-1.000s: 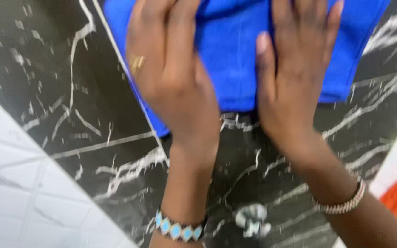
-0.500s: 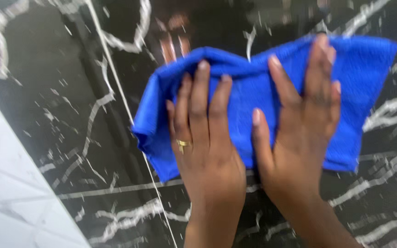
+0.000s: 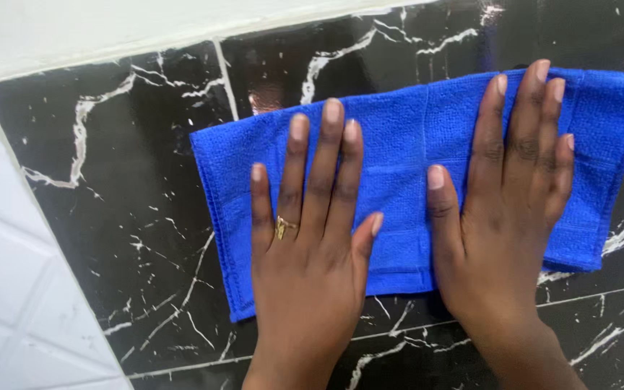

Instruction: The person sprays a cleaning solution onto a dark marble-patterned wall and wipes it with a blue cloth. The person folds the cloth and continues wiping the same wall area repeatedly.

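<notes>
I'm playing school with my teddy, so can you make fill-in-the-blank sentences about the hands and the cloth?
1. Both hands press flat on a cloth whose colour is ____.
2. The gold ring sits on a finger of the ____ hand.
3. The right hand lies with its fingers ____, not curled.
4. The tiles under the cloth are black with ____ veins.

Missing words: blue; left; spread flat; white
</notes>
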